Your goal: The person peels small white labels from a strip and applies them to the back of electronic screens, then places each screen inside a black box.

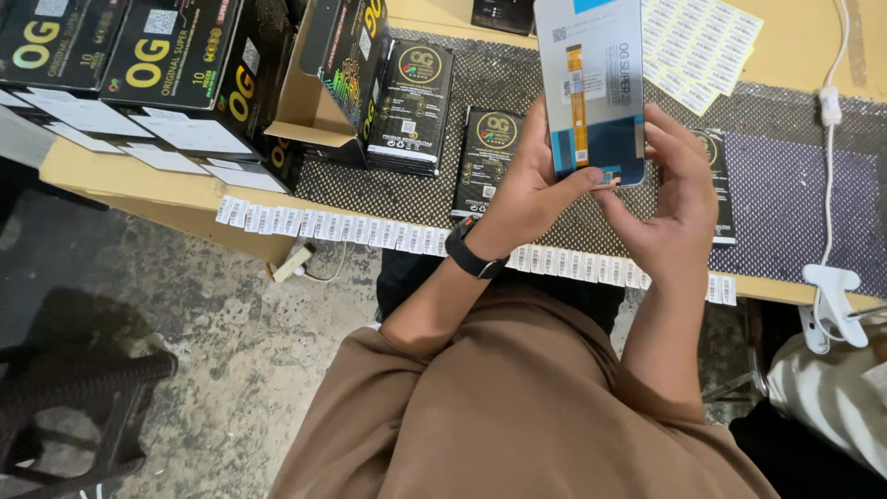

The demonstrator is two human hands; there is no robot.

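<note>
I hold a flat phone screen panel (601, 88), grey-backed with an orange ribbon cable and blue film at its lower end, upright over the table. My left hand (531, 180), with a black wristband, grips its lower left edge, thumb pressed on the bottom. My right hand (674, 194) cups the lower right corner, fingers curled against the edge. Under my hands a black mesh mat (517, 79) covers the table, and slim black product boxes (411, 106) lie flat on it.
Big black cartons (166, 55) with white label sheets stand at the far left. A strip of small white barcode stickers (370, 231) hangs along the table's front edge. A sticker sheet (698, 46) lies behind. A white cable and clamp (832, 296) are at right. A black stool (83, 397) stands on the floor.
</note>
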